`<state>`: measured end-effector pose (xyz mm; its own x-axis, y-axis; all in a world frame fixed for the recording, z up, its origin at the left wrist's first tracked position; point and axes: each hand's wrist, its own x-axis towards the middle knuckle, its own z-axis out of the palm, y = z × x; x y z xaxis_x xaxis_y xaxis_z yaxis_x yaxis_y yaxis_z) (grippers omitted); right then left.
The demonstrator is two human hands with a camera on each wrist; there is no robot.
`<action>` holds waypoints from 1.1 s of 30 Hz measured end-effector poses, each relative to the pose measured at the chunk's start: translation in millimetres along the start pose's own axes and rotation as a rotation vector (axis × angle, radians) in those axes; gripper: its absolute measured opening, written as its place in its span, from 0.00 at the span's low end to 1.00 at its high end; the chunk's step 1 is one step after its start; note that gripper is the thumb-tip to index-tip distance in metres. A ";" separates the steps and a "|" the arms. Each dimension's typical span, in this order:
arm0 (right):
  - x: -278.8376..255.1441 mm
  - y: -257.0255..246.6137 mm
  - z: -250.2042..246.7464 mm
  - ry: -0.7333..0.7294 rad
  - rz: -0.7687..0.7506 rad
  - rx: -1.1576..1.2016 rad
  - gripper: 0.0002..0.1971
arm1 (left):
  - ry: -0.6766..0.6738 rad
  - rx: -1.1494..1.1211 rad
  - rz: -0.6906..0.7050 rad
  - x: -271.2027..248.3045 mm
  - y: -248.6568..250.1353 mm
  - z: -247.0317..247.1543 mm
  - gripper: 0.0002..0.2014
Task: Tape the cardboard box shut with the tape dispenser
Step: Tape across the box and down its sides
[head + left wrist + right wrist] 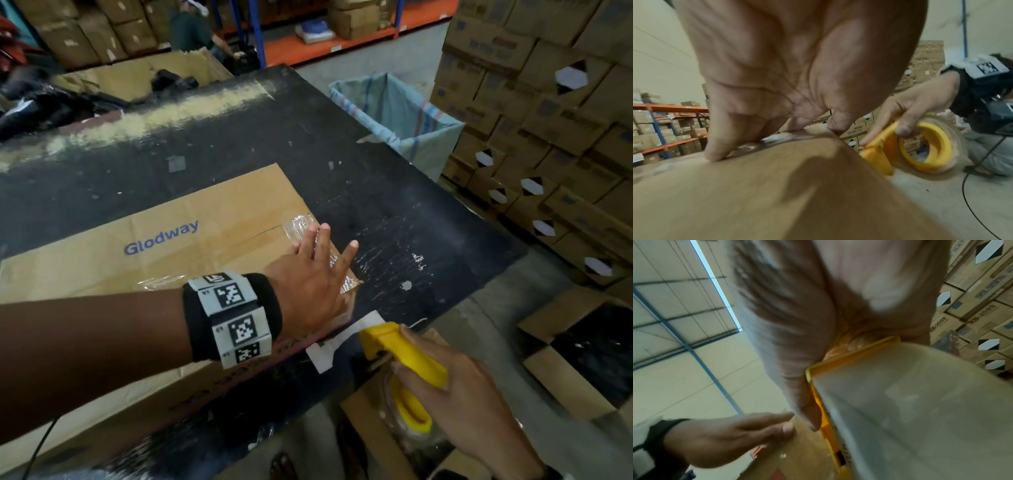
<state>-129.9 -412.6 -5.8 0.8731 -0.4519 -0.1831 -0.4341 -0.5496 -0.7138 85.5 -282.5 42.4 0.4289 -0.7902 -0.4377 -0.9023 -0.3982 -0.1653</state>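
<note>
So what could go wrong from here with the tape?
1. The tape at the box end looks wrinkled; it may bond poorly unless the left hand smooths it flat.
2. The dispenser in the right hand sits off the table edge; pulling at that angle could lift the taped corner.
3. Whether the strip is cut cannot be seen; a tug might peel it.

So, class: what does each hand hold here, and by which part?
The right hand grips the yellow tape dispenser by its handle. The left hand holds nothing; it presses flat on the cardboard box.
</note>
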 end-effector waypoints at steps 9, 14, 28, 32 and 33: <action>20.4 -18.2 -40.8 0.246 -0.208 0.255 0.31 | 0.041 -0.321 0.017 -24.5 -15.0 1.9 0.42; 43.3 -61.2 -38.6 0.224 -0.402 0.400 0.31 | 0.300 -0.513 -0.180 -108.2 -40.3 44.4 0.36; 43.8 -198.0 94.9 -0.066 -0.729 0.582 0.35 | 0.319 -0.454 -0.709 -230.5 -62.7 161.5 0.37; 23.5 -216.8 129.0 -0.037 -0.737 0.551 0.35 | 0.382 -0.612 -0.666 -216.4 -50.2 154.0 0.39; 17.6 -220.0 135.5 -0.027 -0.735 0.548 0.35 | 0.441 -0.746 -0.649 -221.1 -57.1 153.8 0.37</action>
<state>11.0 -204.4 56.4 0.8956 -0.0999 0.4334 0.3930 -0.2785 -0.8763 35.5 -13.5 12.7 0.9274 -0.3654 -0.0795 -0.3075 -0.8661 0.3940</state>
